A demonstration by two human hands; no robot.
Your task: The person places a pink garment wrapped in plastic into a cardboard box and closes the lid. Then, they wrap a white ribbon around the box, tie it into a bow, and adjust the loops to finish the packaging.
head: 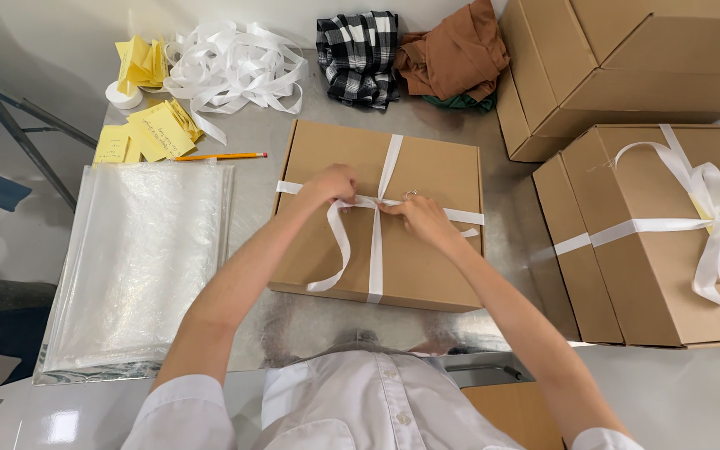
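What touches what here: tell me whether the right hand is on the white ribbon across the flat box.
Touching. The head view shows the right hand pinching the white ribbon at the crossing on the flat box, with no gap showing.

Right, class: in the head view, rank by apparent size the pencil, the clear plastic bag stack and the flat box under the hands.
1. flat box and clear plastic bag stack: too alike to rank.
2. pencil: smallest.

A gift-packing workstation is showing here: a steel-topped metal table (493, 250) is carrying flat brown cardboard boxes (618, 75), a heap of loose white ribbon (231, 67), clear plastic bags (139, 258), yellow paper notes (156, 129) and folded clothing (452, 54).
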